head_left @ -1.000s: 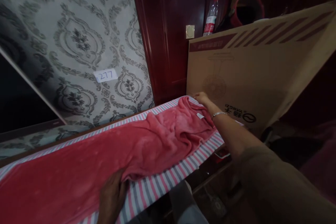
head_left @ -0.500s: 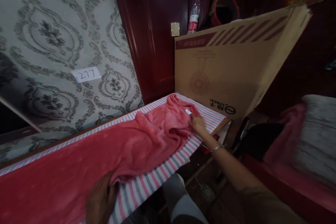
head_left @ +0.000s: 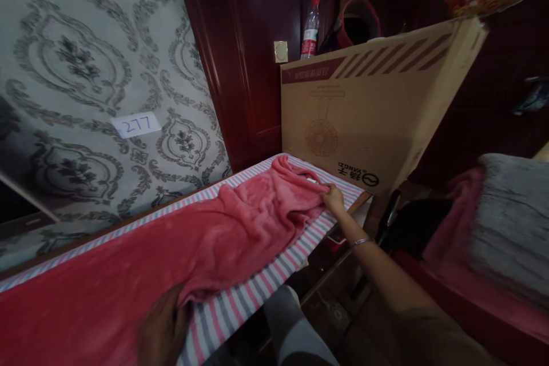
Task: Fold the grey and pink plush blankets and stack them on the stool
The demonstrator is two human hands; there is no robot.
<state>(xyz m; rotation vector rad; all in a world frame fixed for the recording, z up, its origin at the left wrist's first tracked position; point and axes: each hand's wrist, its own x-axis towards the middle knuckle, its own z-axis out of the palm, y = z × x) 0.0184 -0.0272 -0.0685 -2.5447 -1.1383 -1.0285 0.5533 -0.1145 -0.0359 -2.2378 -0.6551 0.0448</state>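
Note:
A plush pinkish-red blanket [head_left: 253, 211] lies along a table covered with a striped cloth [head_left: 261, 291]. Its left part is smooth, while the right part is bunched in folds. At the far right corner my right hand [head_left: 333, 199], with a bangle on the wrist, pinches the blanket's edge close to a small white label [head_left: 311, 180]. My left hand [head_left: 162, 326] is at the near edge, its thumb and fingers closed on the blanket's border. Part of the left hand's fingers is hidden in shadow and cloth.
A large cardboard box [head_left: 355, 114] stands at the table's far right end, with a plastic bottle [head_left: 310, 28] behind its top edge. Patterned wallpaper [head_left: 86, 68] borders the back. To the right lies a folded grey blanket [head_left: 514, 217]. My knee [head_left: 285, 314] is under the near edge.
My right hand has moved slightly right, drawing the blanket's corner outward, and the label is now partly covered. My left hand stays nearly in place. The camera view has shifted a little.

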